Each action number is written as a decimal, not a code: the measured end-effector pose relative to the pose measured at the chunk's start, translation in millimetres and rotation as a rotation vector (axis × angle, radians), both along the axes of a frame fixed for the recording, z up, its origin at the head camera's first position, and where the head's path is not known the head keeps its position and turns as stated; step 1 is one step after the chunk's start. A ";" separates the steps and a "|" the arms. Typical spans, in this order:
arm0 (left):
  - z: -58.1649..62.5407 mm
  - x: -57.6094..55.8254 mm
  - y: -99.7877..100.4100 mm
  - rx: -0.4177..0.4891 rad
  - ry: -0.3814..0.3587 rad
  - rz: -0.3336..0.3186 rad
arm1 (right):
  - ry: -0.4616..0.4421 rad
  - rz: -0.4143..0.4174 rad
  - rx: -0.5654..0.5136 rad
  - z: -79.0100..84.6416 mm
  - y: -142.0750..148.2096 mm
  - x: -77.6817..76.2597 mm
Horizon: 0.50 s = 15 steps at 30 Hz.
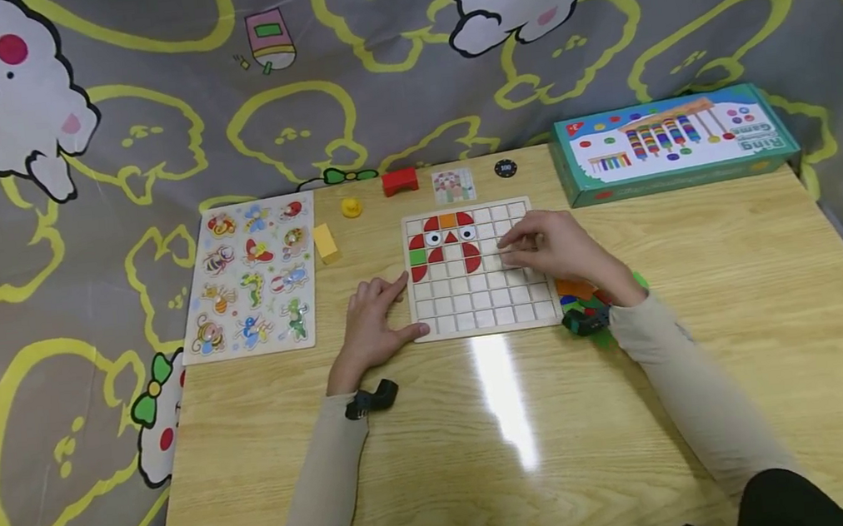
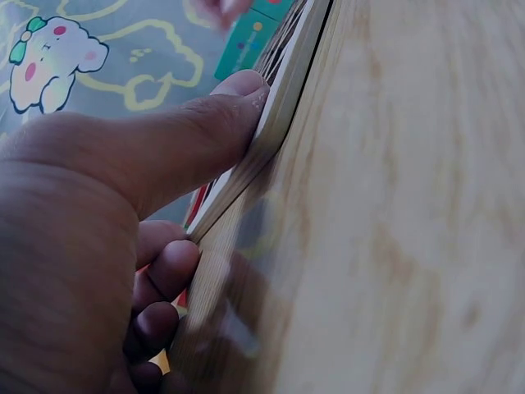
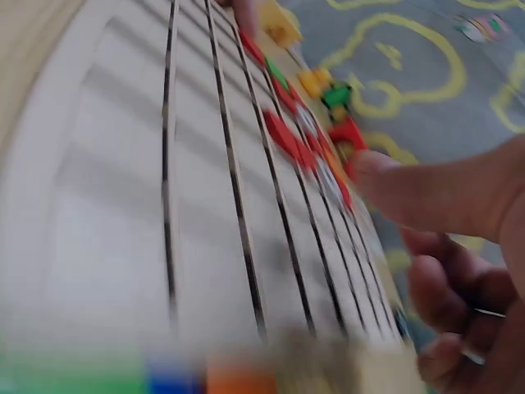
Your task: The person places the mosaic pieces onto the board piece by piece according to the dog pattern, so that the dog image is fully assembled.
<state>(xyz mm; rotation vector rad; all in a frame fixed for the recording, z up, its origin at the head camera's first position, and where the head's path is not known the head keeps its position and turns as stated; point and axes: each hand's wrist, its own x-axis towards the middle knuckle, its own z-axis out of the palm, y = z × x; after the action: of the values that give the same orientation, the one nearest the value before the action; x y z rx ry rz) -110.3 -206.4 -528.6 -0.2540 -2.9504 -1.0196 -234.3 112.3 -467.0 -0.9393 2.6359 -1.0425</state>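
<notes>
A white wooden grid board (image 1: 485, 299) lies on the table with red, orange and green tiles and two eye tiles in its upper left cells. Against its left edge rests my left hand (image 1: 370, 322), thumb near the lower corner and forefinger farther up. The left wrist view shows that thumb (image 2: 205, 123) touching the board's rim. Over the board's right side hovers my right hand (image 1: 559, 247), thumb and forefinger slightly apart. No piece shows between them, also in the right wrist view, where the thumb (image 3: 443, 193) stretches out and the other fingers bend.
Loose coloured tiles (image 1: 578, 295) lie under my right wrist. An insect puzzle board (image 1: 245, 312) is at the left, beside a yellow block (image 1: 325, 243). Behind the grid are a yellow duck (image 1: 351, 208), red bridge block (image 1: 400, 182), picture card (image 1: 453, 186), black chip (image 1: 506, 169) and toy box (image 1: 674, 145).
</notes>
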 end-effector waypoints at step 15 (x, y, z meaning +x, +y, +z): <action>-1.5 1.5 3.3 0.020 -0.012 0.000 | -0.053 -0.019 0.240 -0.7 125.4 45.1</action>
<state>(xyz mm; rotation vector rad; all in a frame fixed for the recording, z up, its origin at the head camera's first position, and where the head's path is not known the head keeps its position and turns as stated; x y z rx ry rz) -108.8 -203.1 -530.1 -0.2490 -2.9491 -1.0535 -189.2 237.7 -467.7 -0.8247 2.6542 -0.7222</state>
